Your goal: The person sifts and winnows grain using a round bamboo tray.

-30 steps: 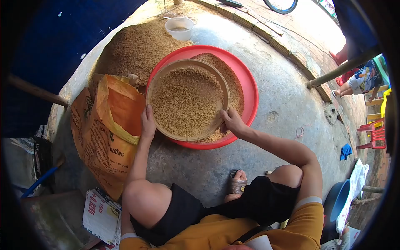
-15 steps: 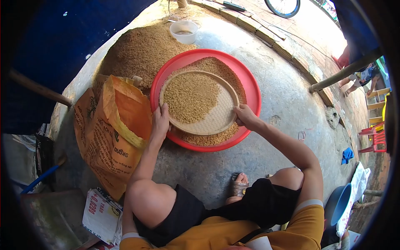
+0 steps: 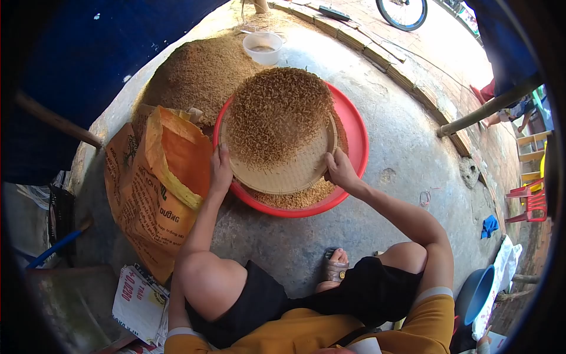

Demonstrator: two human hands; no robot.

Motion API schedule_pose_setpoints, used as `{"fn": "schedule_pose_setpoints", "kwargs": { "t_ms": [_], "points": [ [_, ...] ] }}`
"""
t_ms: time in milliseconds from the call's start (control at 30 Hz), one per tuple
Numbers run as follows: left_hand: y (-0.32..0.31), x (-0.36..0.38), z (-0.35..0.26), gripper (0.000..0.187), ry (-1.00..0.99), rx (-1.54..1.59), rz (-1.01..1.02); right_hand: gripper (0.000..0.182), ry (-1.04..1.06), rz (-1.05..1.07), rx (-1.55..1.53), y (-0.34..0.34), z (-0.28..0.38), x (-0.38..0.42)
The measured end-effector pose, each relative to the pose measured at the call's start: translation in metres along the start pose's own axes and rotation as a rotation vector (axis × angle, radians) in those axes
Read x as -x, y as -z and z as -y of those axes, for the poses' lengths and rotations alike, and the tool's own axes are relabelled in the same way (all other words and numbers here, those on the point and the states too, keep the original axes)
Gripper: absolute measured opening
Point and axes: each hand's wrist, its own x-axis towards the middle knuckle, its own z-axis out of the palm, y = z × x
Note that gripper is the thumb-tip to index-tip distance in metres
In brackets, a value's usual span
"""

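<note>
Both hands grip a round woven winnowing basket (image 3: 265, 182) by its rim. My left hand (image 3: 221, 169) is closed on the left edge, and my right hand (image 3: 342, 169) is closed on the lower right edge. A mass of brown grain (image 3: 280, 112) is in the air above the basket's far part, with loose kernels spread apart. Below the basket lies a wide red basin (image 3: 355, 127), partly hidden by it. More grain or husk (image 3: 298, 197) shows inside the basin along its near side.
A large pile of husks (image 3: 191, 76) lies behind, with a white plastic tub (image 3: 262, 48) beside it. An orange sack (image 3: 156, 203) stands open at the left. A wooden pole (image 3: 492, 109), red chair (image 3: 527, 200) and blue basin (image 3: 476, 292) are at the right.
The grain that lay in the basket has flown up and spread out over its far side. Both hands and the basket have shifted slightly left.
</note>
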Motion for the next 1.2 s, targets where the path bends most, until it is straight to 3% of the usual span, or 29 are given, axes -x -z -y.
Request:
{"fn": "schedule_pose_setpoints", "kwargs": {
  "t_ms": [67,100,167,200,233,300,333,400,500,533,567,633,667,767,800,867,900,967,1033,1100,1133,1200],
  "points": [
    [-0.011,0.010,0.018,0.043,0.300,0.059,0.065,0.019,-0.243,0.132,0.106,0.001,-0.010,-0.005],
    [-0.011,0.015,0.022,0.043,0.303,0.056,0.072,0.019,-0.250,0.130,0.102,0.003,-0.015,-0.002],
    [-0.011,0.022,0.020,0.042,0.611,0.089,0.194,0.022,-0.380,0.237,0.050,0.010,-0.021,0.002],
    [-0.009,0.022,0.012,0.040,0.662,0.063,0.231,0.022,-0.379,0.238,0.055,0.011,-0.024,0.002],
    [-0.010,0.021,0.010,0.040,0.660,0.067,0.230,0.021,-0.348,0.234,0.080,0.012,-0.027,0.001],
    [-0.013,0.018,0.006,0.039,0.336,0.083,0.012,0.020,-0.317,0.227,0.103,0.014,-0.021,0.000],
    [-0.006,0.014,-0.011,0.039,0.338,0.083,0.012,0.019,-0.162,0.127,0.075,0.015,-0.005,0.002],
    [0.010,-0.001,-0.039,0.038,0.071,0.002,0.025,0.017,0.069,0.000,0.059,0.017,0.022,0.004],
    [0.005,-0.013,-0.013,0.039,0.021,0.147,0.055,0.019,0.055,0.027,0.043,0.009,0.016,0.001],
    [-0.007,-0.006,0.025,0.039,0.021,-0.105,-0.018,0.019,-0.036,0.055,0.037,0.004,-0.003,-0.003],
    [-0.009,-0.002,0.021,0.039,0.013,-0.102,-0.020,0.019,-0.028,0.050,0.037,0.002,-0.014,-0.005],
    [-0.012,0.016,0.009,0.040,0.443,0.134,0.096,0.024,-0.271,0.174,0.073,0.000,-0.029,0.000],
    [-0.007,0.018,0.018,0.041,0.544,0.138,0.178,0.030,-0.380,0.219,0.001,0.003,-0.018,0.006],
    [0.002,0.018,0.020,0.043,0.668,0.130,0.244,0.026,-0.396,0.274,0.025,0.004,-0.012,0.006],
    [0.001,0.014,0.021,0.043,0.663,0.130,0.243,0.026,-0.391,0.272,0.025,0.006,-0.006,0.004],
    [-0.001,0.005,0.014,0.045,0.123,0.089,-0.004,0.023,-0.176,0.109,0.055,0.007,0.008,0.003],
    [0.003,0.002,0.007,0.045,0.125,0.091,-0.005,0.023,-0.177,0.110,0.058,0.008,0.017,0.005],
    [0.018,-0.007,-0.040,0.046,0.110,0.122,0.026,0.023,0.116,-0.052,0.030,0.007,0.034,0.010],
    [0.013,-0.004,-0.023,0.046,0.057,0.163,0.011,0.021,0.148,-0.056,0.051,0.005,0.026,0.011],
    [0.001,0.005,0.032,0.046,0.206,-0.067,0.086,0.021,-0.156,0.111,0.036,-0.001,-0.012,0.003],
    [-0.001,0.007,0.022,0.046,0.194,-0.065,0.084,0.023,-0.284,0.142,0.055,-0.004,-0.017,0.006],
    [0.002,0.027,0.005,0.045,0.735,0.096,0.244,0.023,-0.372,0.215,0.049,-0.002,-0.026,0.011]
  ]
}}
